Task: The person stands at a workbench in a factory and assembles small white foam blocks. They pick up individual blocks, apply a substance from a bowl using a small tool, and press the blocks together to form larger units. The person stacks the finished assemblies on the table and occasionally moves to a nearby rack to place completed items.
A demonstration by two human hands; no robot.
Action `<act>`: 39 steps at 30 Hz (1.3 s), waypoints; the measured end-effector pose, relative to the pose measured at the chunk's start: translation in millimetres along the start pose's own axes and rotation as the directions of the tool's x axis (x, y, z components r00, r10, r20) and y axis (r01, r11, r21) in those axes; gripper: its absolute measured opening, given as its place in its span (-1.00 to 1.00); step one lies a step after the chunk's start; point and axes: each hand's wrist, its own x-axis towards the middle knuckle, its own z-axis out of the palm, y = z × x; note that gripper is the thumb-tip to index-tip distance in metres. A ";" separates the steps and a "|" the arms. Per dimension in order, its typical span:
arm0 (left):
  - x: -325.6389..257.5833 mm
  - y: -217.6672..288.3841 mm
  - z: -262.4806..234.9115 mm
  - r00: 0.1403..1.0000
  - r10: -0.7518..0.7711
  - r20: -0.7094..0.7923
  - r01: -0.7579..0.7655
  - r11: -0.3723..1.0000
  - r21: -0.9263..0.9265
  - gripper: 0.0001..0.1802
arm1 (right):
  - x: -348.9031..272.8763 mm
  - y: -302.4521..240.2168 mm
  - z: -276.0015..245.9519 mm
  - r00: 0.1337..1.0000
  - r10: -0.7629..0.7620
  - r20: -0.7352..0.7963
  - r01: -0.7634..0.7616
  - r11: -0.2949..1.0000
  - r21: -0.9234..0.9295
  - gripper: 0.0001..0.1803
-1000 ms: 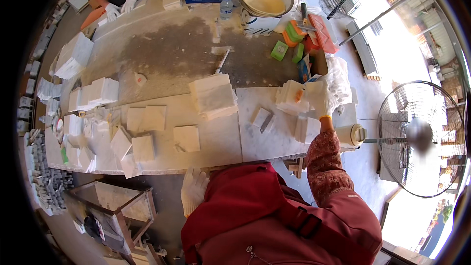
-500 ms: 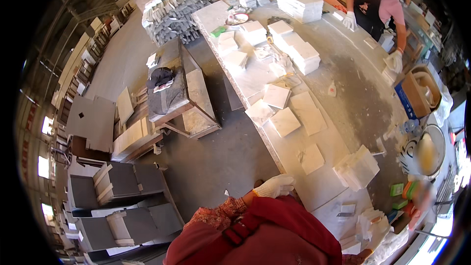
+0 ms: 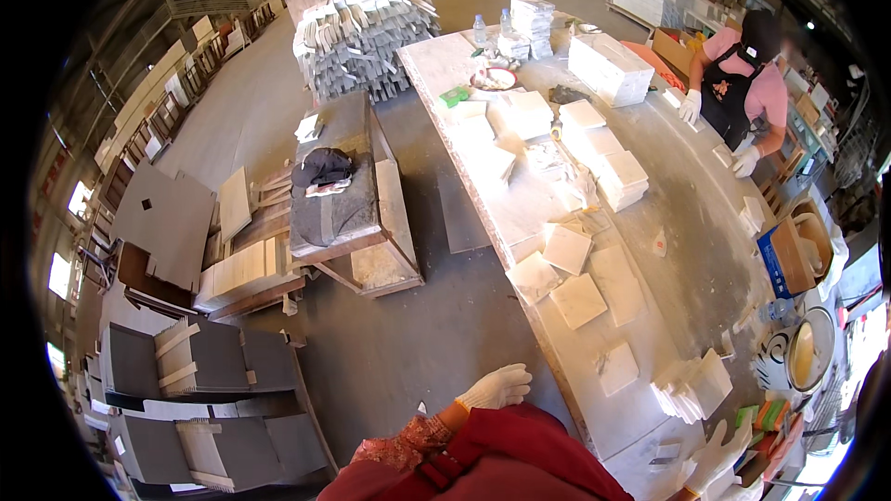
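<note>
My left hand (image 3: 497, 387), in a white knit glove, is in front of my red apron, left of the table edge. Its fingers are bent and held together, with nothing seen in them. At the lower right, my right hand (image 3: 716, 453), also gloved, is low over the table with its fingers apart and holds nothing visible. Just beyond it leans a fanned stack of white stone tiles (image 3: 691, 388). A single square tile (image 3: 616, 368) lies farther left. Three more tiles lie up the table, one of them a pale square tile (image 3: 578, 301).
Stacked tiles (image 3: 603, 167) cover the far part of the long table (image 3: 682, 213). A co-worker (image 3: 742, 83) in white gloves stands at its far right side. A cardboard box (image 3: 794, 255) and a bucket (image 3: 807, 353) line the right edge. A low bench (image 3: 339, 195) stands left.
The view has tilted up and shifted, so the table sits lower and farther right. My right hand now shows its spread fingers. The co-worker's head has turned.
</note>
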 end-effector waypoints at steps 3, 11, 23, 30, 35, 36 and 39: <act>-2.0 15.5 -50.7 0.997 0.082 0.006 -0.081 0.992 -0.100 -0.25 | -2.3 -69.8 35.5 0.992 -0.107 0.065 0.097 0.985 0.143 -0.41; -34.1 60.3 -154.8 0.945 0.213 -0.249 -0.281 0.917 -0.284 -0.32 | -2.0 -225.7 131.2 0.870 -0.457 0.185 0.383 0.863 0.328 -0.38; 11.9 107.2 -255.4 0.900 0.152 -0.408 -0.400 0.657 -0.639 -0.87 | 27.5 -463.3 263.7 0.619 -0.751 0.230 0.495 0.601 0.628 -0.40; 17.0 102.0 -340.0 0.704 0.703 0.097 0.706 -0.678 -0.206 -0.89 | -2.3 -607.2 313.3 0.267 -0.936 0.230 0.333 0.314 0.889 -0.40; -33.6 141.7 -356.5 0.687 0.718 0.117 0.710 -0.696 0.103 -0.80 | -54.7 -678.2 342.2 0.076 -0.968 0.239 0.075 0.245 0.967 -0.40; -41.0 134.9 -365.1 0.647 0.755 0.107 0.743 -0.656 0.133 -0.79 | -71.5 -689.9 347.4 0.025 -0.975 0.219 0.018 0.220 0.975 -0.39; -61.8 187.0 -387.0 0.530 0.848 0.005 0.616 -0.390 0.685 -0.80 | -101.2 -733.0 368.7 -0.069 -0.928 0.367 -0.111 0.373 0.921 -0.35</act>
